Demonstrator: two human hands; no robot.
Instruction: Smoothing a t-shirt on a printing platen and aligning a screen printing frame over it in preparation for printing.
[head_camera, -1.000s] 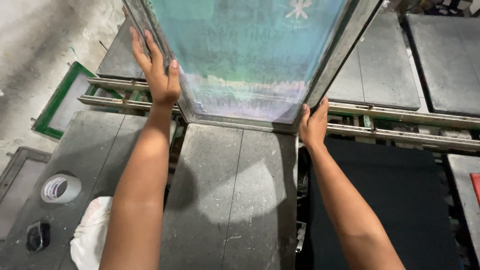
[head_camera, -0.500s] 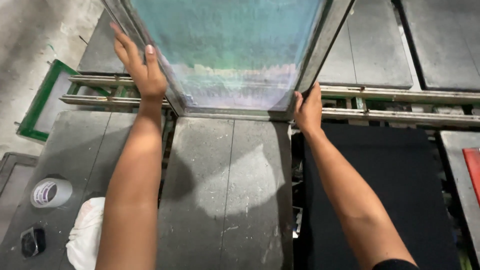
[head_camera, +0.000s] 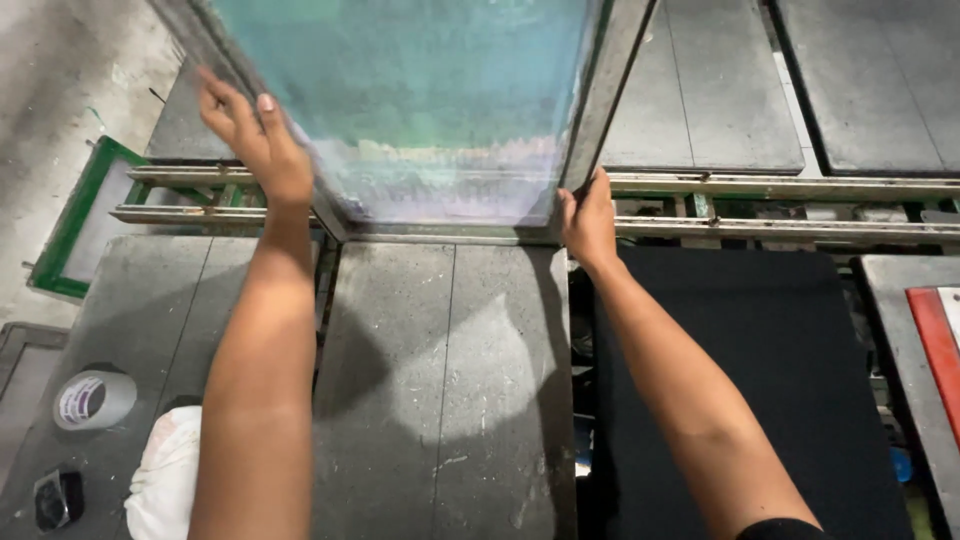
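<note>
At the bench's left edge sit a roll of white tape and a crumpled white cloth, out of your working area; your left hand lies flat with fingers spread on the left rail of the large metal-framed printing screen with teal mesh, steadying it; the screen is tilted up above the grey speckled platen; your right hand curls around the frame's lower right corner, arm extended, beside the black fabric-covered platen.
</note>
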